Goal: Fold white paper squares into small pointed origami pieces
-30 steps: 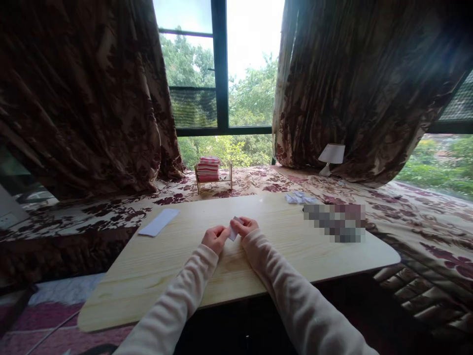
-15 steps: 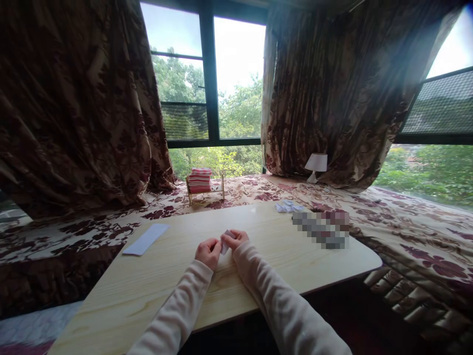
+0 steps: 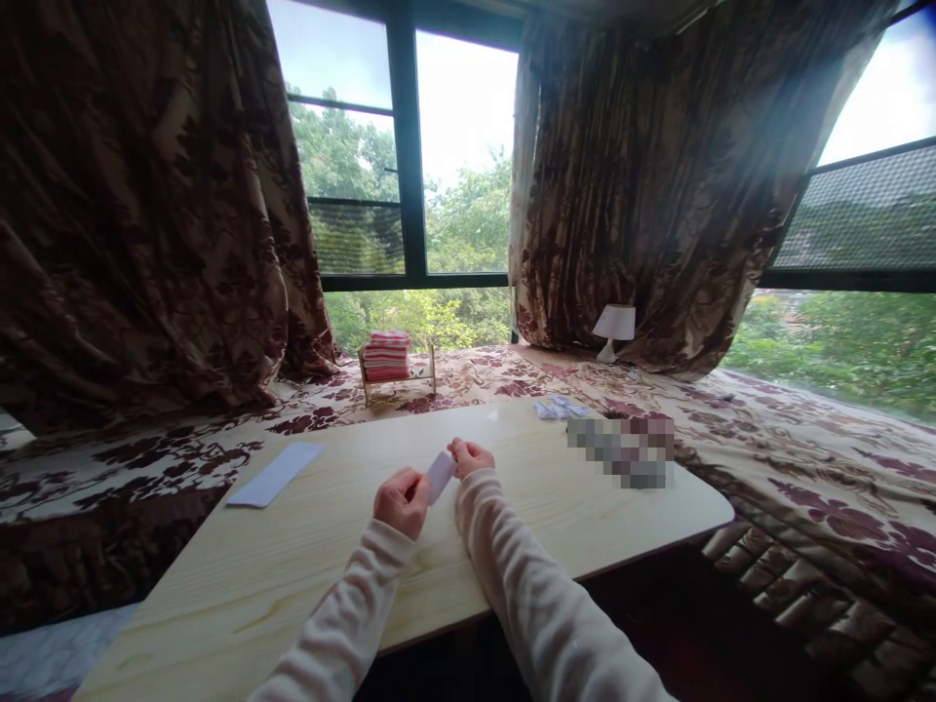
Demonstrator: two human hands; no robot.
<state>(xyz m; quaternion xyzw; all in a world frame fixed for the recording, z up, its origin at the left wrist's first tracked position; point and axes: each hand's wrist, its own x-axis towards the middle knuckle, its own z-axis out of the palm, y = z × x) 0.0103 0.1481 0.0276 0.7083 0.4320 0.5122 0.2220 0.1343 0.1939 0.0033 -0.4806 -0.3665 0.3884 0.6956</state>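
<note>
My left hand and my right hand are both closed on a small pale folded paper, held between them just above the light wooden table. The left pinches its lower end, the right its upper end. Cream sleeves cover both forearms. A white paper strip lies flat near the table's left edge, away from both hands.
Several small folded paper pieces lie at the table's far right edge beside a blurred patch. On the floral cover behind stand a small wooden rack with striped red cloths and a little white lamp. Dark floral curtains frame the windows.
The view has shifted a little left and up. The paper now stands out longer between my hands, and my right hand has lifted slightly away from the left.
</note>
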